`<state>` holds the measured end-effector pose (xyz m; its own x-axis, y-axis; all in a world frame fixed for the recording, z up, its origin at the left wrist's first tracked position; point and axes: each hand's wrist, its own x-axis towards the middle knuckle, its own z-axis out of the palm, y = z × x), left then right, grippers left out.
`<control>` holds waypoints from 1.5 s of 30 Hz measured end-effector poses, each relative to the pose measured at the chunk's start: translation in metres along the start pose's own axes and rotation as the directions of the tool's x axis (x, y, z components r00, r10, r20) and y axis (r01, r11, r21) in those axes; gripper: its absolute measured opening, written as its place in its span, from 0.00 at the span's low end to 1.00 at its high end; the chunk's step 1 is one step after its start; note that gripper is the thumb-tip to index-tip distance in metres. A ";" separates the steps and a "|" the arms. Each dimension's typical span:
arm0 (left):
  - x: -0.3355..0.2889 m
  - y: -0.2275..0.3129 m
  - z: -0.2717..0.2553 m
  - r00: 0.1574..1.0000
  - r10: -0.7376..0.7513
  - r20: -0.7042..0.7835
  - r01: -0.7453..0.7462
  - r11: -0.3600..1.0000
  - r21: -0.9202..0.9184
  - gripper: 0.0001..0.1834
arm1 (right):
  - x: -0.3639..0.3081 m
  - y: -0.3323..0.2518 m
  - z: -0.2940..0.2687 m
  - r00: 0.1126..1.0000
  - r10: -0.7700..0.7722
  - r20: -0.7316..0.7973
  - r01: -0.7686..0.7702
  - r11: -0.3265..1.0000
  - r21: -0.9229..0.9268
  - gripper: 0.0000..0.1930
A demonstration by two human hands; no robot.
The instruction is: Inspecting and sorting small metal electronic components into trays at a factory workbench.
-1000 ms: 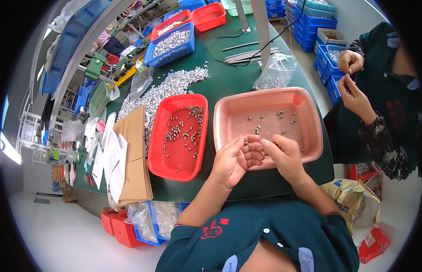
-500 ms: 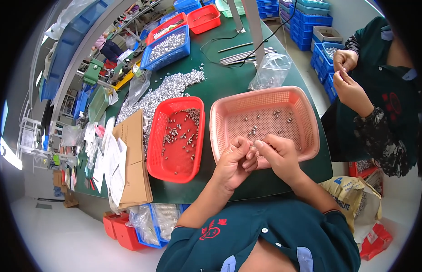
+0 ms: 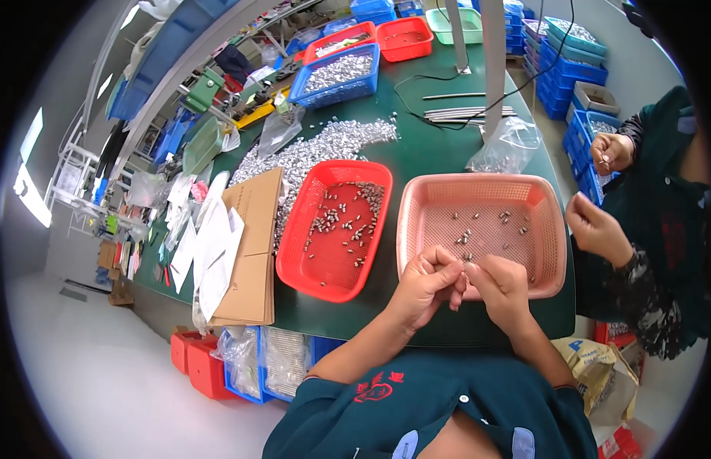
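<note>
Left hand and right hand curled fingertip to fingertip at the pink basket's near rim, pinched shut, any held part too small to tell, red tray left

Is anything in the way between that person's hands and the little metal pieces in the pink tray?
Nothing visible. Both hands, left and right, are at the pink tray's near rim, and the metal pieces lie uncovered just beyond.

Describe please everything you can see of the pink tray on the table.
The pink tray is a shallow rectangular basket of what looks like plastic, with rounded corners, a raised rim and a finely perforated floor. It lies flat on the green table, right of the red tray. A few small metal parts are scattered inside. Both hands, left and right, meet over its near edge.
</note>
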<state>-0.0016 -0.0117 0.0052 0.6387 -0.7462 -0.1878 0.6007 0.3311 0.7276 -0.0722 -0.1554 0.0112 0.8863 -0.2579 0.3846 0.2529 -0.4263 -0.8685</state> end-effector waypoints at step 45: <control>0.269 0.077 0.092 0.835 -0.405 -0.372 0.108 -0.544 0.832 0.21 | -0.030 0.017 -0.058 0.977 0.122 -0.177 -0.100 0.987 0.128 0.14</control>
<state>0.1720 -0.2398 0.0718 0.4695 -0.5421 -0.6969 -0.6582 -0.7410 0.1329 -0.1171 -0.2047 0.0032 0.8279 -0.4574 0.3247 0.2102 -0.2837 -0.9356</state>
